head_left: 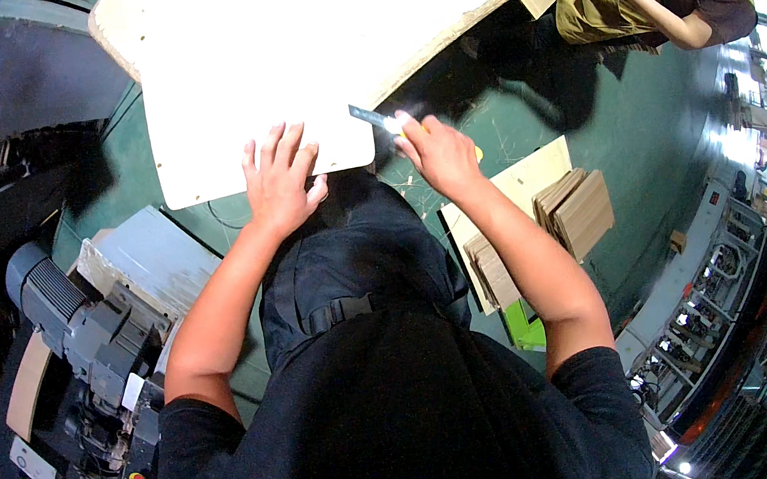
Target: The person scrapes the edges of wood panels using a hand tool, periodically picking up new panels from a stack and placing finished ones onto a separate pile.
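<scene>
Leftmost, one grey motor unit (73, 309) stands on the green floor (652, 146). Next, the left hand (282, 180) lies flat, fingers spread and grasping nothing, on the near edge of one pale board (281, 49). The right hand (435, 155) is clenched around one utility knife (378, 121), blade at the board's right corner. Two stacks of cardboard pieces (578, 209) lie further right.

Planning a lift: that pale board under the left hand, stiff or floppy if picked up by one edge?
Probably stiff: the pale board overhangs unsupported without visible sag. Likely awkward rather than heavy, being wide and thin. The left hand lies flat on it, so it may slide.
</scene>
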A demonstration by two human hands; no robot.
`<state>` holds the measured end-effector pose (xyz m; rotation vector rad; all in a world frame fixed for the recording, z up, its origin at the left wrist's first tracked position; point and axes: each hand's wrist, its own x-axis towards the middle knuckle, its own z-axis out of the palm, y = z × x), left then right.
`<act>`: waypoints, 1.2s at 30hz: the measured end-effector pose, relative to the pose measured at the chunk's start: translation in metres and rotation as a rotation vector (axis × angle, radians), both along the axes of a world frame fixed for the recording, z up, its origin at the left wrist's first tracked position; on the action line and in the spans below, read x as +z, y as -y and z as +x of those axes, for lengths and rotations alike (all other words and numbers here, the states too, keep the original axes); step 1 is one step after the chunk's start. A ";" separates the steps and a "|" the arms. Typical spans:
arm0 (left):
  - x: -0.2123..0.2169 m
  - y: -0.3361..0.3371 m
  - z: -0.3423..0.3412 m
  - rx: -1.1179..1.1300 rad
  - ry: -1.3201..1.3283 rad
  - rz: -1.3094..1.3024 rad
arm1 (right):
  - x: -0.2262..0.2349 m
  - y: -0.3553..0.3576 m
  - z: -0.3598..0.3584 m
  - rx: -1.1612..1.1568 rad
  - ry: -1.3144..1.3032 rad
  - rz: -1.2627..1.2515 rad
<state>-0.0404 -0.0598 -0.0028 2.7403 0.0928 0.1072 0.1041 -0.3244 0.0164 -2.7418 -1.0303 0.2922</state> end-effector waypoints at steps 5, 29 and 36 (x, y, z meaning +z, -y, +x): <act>-0.002 -0.002 -0.001 -0.016 -0.050 0.015 | 0.004 -0.037 0.042 -0.024 0.029 -0.043; -0.025 -0.056 -0.115 0.615 -0.187 -0.877 | -0.009 -0.056 -0.054 -0.917 -0.997 0.714; 0.017 -0.074 -0.088 1.280 0.385 -1.464 | 0.021 -0.071 -0.044 -0.885 -0.963 0.916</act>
